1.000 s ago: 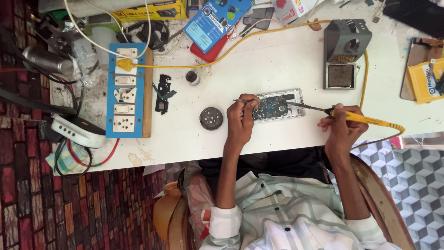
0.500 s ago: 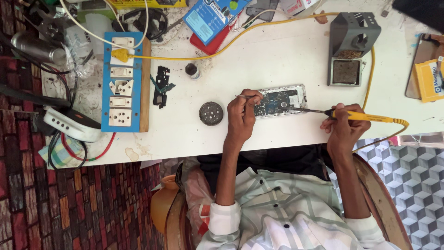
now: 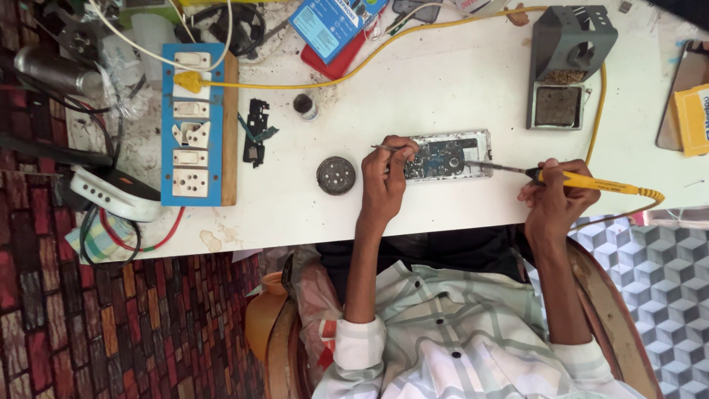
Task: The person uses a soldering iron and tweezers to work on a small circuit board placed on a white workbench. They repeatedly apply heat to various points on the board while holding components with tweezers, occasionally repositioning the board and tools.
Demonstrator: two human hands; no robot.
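An opened phone (image 3: 447, 157) with its blue circuit board showing lies on the white table (image 3: 443, 81). My left hand (image 3: 384, 181) rests at the phone's left end and pinches thin metal tweezers (image 3: 387, 148), which point at the board. My right hand (image 3: 555, 201) grips a yellow-handled soldering iron (image 3: 591, 181). The iron's metal tip reaches left onto the right part of the board.
A round dark tin (image 3: 336, 175) sits left of my left hand. Farther left lie a small black part (image 3: 256, 133) and a blue socket board (image 3: 193, 122) with cables. A grey iron stand (image 3: 569, 63) is at the back right, another phone (image 3: 683, 96) at the right edge.
The view has drifted a little. Both hands stay at the opened phone, with the tweezers and the iron tip still on the board.
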